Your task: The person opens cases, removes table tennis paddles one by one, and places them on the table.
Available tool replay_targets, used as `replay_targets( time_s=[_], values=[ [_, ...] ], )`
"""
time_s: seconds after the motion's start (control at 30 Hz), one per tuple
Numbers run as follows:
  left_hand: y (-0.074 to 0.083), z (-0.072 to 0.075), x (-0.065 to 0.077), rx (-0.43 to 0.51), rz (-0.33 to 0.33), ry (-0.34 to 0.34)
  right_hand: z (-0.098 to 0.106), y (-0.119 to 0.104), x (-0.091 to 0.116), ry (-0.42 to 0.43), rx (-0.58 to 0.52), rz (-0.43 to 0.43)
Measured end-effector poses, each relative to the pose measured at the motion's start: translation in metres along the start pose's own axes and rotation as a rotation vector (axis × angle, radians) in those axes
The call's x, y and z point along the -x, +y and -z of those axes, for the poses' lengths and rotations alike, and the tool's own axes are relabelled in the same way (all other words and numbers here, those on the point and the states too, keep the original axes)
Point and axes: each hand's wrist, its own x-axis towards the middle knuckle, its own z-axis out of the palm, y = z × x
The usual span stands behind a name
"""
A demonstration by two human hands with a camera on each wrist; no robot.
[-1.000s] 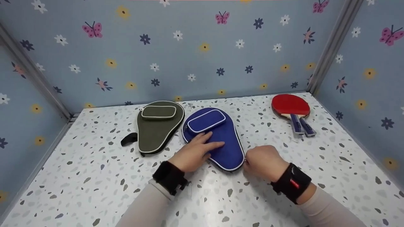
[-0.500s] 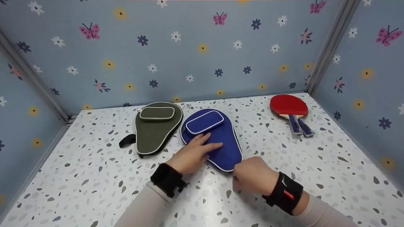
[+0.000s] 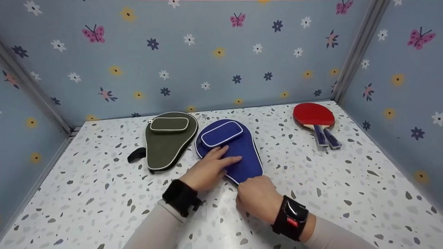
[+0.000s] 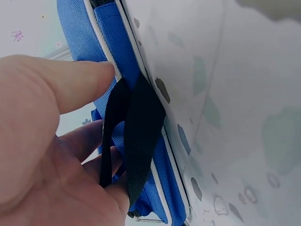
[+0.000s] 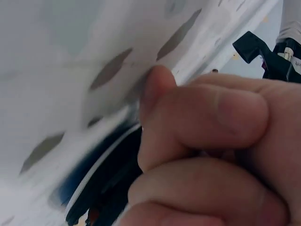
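Note:
A blue table tennis bat case with white piping lies flat on the speckled table. My left hand rests on its left side with fingers spread. In the left wrist view the thumb touches the case's side, and a black strap loops in front of the palm. My right hand is curled at the case's narrow lower end, pinching what seems to be the zipper pull, which the fingers hide. In the right wrist view, the case's dark open edge shows beside the curled fingers.
An olive bat case with a black strap lies to the left. Toward the back right, two table tennis bats are stacked, red side up. Flower-patterned panels wall the table at back and sides.
My right hand has moved left and toward me, from the blue case's lower right edge round to its narrow end. My left hand stays on the case.

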Motion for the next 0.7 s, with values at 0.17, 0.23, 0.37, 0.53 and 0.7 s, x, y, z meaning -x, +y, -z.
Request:
replay_targets(
  time_s=[0.17,0.23,0.37,0.53,0.7],
  values=[
    [0.0,0.002,0.0,0.002,-0.002,-0.009,-0.003,-0.006,-0.01,0.005,-0.022,-0.027],
    [0.0,0.002,0.0,0.004,0.002,-0.015,-0.004,-0.008,-0.014,-0.008,-0.032,-0.038],
    [0.0,0.003,0.002,0.008,0.02,-0.023,-0.004,-0.009,-0.02,-0.043,-0.051,-0.059],
    [0.0,0.001,0.002,0.006,0.011,-0.004,0.0,-0.005,-0.02,-0.069,-0.109,-0.061],
    [0.006,-0.002,-0.001,-0.002,0.025,0.055,0.02,0.016,-0.017,-0.079,-0.186,-0.13]
  ],
)
